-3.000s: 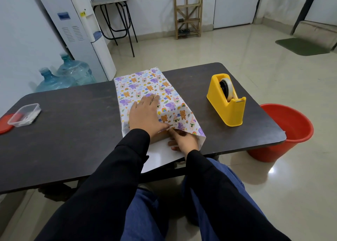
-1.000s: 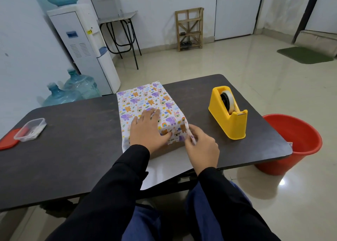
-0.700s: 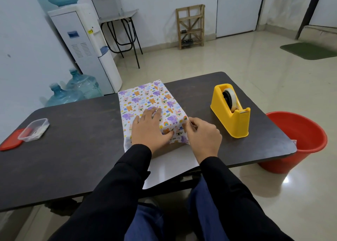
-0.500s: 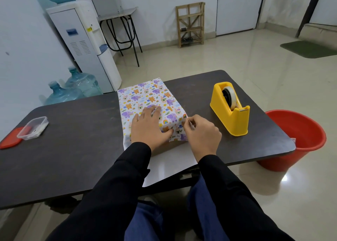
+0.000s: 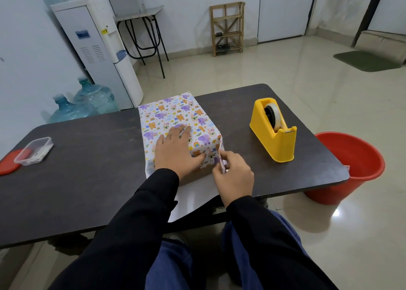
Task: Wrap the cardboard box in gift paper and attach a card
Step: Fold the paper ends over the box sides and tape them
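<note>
Two hands work at the centre of the frame, where the box sits on the dark counter under animal-print gift paper. On top of the paper the left hand lies flat, its fingers straight and slightly spread. At the box's lower right corner the right hand pinches a paper edge between thumb and fingers. A yellow tape dispenser stands to the right, apart from the box.

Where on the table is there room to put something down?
The widest bare patch of table lies between the plastic container and the gift paper. A narrower strip runs between that paper and the tape dispenser. The near middle is crowded: left hand presses, right hand pinches the paper.
</note>
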